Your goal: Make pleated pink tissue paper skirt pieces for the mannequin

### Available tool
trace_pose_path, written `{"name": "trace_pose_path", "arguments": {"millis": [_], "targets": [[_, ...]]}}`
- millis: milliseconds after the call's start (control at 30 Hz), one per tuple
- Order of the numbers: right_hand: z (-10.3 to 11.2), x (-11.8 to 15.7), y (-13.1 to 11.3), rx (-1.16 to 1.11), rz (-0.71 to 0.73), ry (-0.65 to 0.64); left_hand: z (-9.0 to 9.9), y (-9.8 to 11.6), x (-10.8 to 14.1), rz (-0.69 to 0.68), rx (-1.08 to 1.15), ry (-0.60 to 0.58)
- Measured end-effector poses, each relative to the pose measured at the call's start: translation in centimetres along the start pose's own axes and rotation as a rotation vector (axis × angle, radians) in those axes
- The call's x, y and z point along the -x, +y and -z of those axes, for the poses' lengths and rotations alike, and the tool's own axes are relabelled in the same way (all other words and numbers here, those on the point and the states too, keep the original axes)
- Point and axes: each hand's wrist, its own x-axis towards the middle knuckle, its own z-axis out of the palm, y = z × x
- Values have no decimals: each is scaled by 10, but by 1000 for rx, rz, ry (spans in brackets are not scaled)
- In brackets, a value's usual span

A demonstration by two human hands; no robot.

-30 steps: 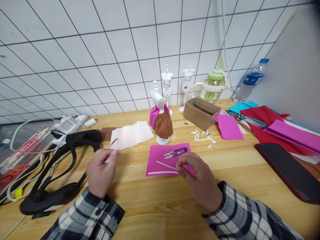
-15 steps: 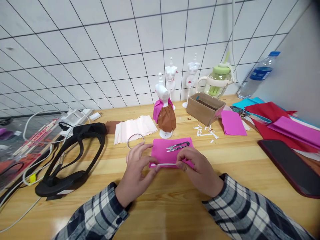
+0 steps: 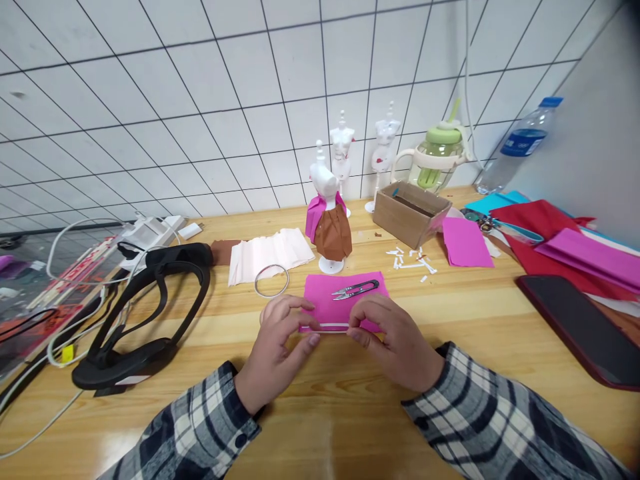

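A magenta cloth [image 3: 320, 303] lies flat on the wooden table, with small thread snips [image 3: 356, 289] resting on it. A thin white strip [image 3: 333, 327] runs along its near edge. My left hand [image 3: 284, 340] rests at the cloth's near left corner, thumb and fingers apart, with nothing visible between them. At the near right part my right hand [image 3: 395, 337] pinches the strip's right end between thumb and forefinger. Just beyond the cloth stands a small mannequin [image 3: 325, 183] in a magenta top and brown skirt [image 3: 333, 233].
A metal ring [image 3: 271, 281] and pale pleated cloth [image 3: 270, 255] lie left. A cardboard box [image 3: 410, 217], white scraps [image 3: 413, 260], phone [image 3: 580, 333] and coloured cloths [image 3: 565, 247] are at right. Black headgear [image 3: 145, 320] sits left, near cables. Two more mannequins stand behind.
My right hand has shifted slightly left along the near edge, and a loose strip now shows there. My left hand has moved slightly right, its fingers lower.
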Motion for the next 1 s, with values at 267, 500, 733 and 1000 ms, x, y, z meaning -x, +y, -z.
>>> {"name": "trace_pose_path", "arguments": {"millis": [267,500,733,1000], "targets": [[6,2,-2,-273,-94,405,12,6,5,-282,-240,228],[8,4,-14,160,272,40,0,17,6,-319,-250,151],[4,3,-11,209,214,137,-5,17,1,-241,-74,75],[-1,3,-13,174,220,45,-4,16,0,-278,-106,55]]}}
